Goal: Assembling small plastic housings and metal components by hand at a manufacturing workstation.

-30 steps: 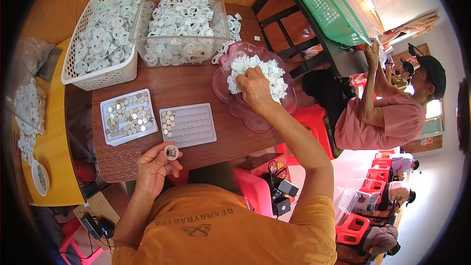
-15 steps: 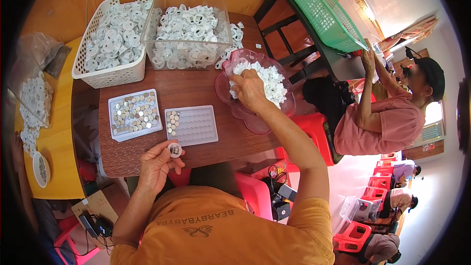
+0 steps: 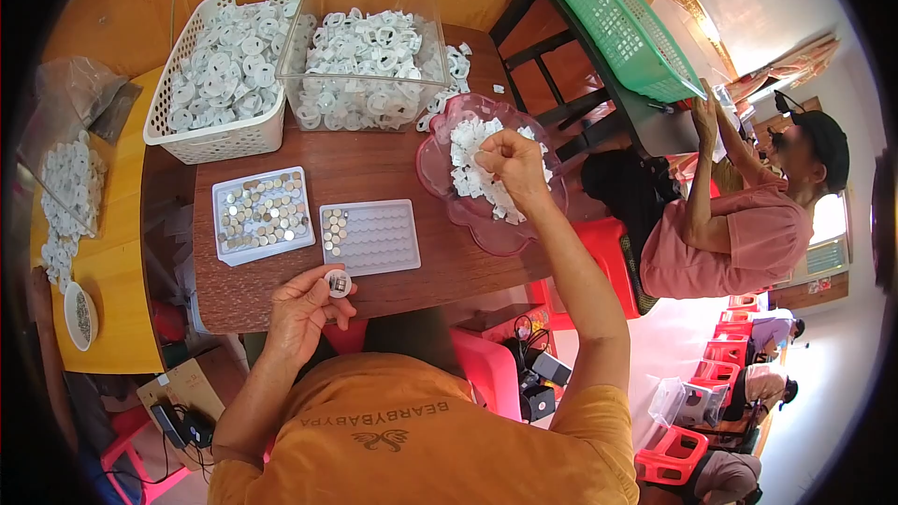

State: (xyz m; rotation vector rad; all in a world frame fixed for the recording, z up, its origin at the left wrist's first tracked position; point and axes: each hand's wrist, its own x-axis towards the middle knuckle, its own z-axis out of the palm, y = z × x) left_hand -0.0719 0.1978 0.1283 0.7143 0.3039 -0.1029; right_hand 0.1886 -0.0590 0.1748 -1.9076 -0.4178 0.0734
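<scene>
The brown wooden worktop (image 3: pixel 374 164) carries a white basket (image 3: pixel 220 136) and a clear bin (image 3: pixel 365 47). Nearer lie two white trays (image 3: pixel 262 215) and a pink bowl (image 3: pixel 440 168).

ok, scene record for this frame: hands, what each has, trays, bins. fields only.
left hand: holds small round white part at table edge
right hand: pinching in white pieces in pink bowl
full tray: silvery discs
second tray: mostly bare, discs at left end
white basket: white parts
clear bin: white parts
table: brown wood
</scene>
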